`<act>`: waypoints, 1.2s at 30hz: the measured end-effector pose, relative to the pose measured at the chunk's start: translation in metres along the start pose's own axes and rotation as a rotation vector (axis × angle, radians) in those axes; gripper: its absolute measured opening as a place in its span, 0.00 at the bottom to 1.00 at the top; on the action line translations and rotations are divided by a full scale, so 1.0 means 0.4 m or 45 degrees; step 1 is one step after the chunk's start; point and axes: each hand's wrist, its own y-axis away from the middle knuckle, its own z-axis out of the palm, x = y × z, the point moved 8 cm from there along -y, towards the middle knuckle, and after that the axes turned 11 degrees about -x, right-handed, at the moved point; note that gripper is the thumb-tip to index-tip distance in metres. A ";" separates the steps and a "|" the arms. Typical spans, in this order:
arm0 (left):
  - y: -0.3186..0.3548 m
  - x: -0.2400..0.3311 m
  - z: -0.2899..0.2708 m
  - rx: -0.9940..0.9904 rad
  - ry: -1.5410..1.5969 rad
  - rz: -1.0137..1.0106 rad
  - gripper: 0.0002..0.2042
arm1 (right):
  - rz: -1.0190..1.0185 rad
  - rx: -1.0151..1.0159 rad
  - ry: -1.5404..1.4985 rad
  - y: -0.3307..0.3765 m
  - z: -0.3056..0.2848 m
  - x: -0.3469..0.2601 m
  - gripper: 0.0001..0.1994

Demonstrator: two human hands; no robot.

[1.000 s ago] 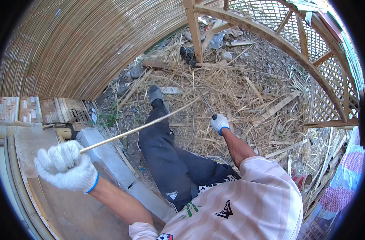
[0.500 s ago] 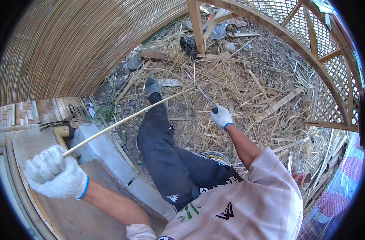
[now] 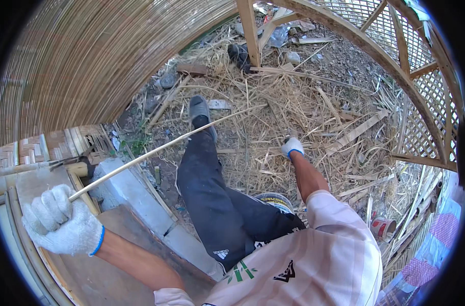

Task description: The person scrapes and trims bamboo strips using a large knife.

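My left hand [image 3: 61, 219], in a white knit glove with a blue cuff, is closed on the near end of a long thin bamboo strip [image 3: 161, 148]. The strip runs up and right across my dark-trousered leg [image 3: 212, 204] to the straw-covered ground. My right hand [image 3: 292, 147], gloved the same way, reaches out over the straw with its fingers closed on a small dark tool; only a bit of the tool shows at the fist. My grey shoe [image 3: 199, 109] rests on the ground beyond the knee.
A curved woven bamboo wall [image 3: 89, 56] fills the upper left. A bamboo lattice frame [image 3: 421, 86] arcs on the right. A concrete block [image 3: 130, 188] and a wooden board [image 3: 84, 265] lie beside my leg. A bucket [image 3: 275, 201] and a red can [image 3: 382, 227] stand lower right.
My left hand has drawn slightly left and down with the strip. My right hand has shifted a little up and to the right over the straw.
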 end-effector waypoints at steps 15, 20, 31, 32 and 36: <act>0.071 0.000 0.009 0.035 0.056 0.023 0.22 | -0.096 -0.185 0.425 -0.103 0.016 -0.079 0.21; 0.119 0.036 0.049 0.017 0.111 0.056 0.21 | -0.216 -0.045 0.265 -0.002 0.031 -0.119 0.24; 0.211 0.068 0.101 0.504 0.065 0.085 0.20 | -0.110 -0.245 -1.153 0.310 0.207 0.086 0.15; 0.210 0.071 0.098 0.259 0.196 0.099 0.20 | -0.103 -0.203 -1.169 0.304 0.214 0.126 0.15; 0.284 0.159 0.080 -0.089 0.359 0.213 0.17 | -0.082 -0.041 -1.040 0.346 0.158 0.131 0.13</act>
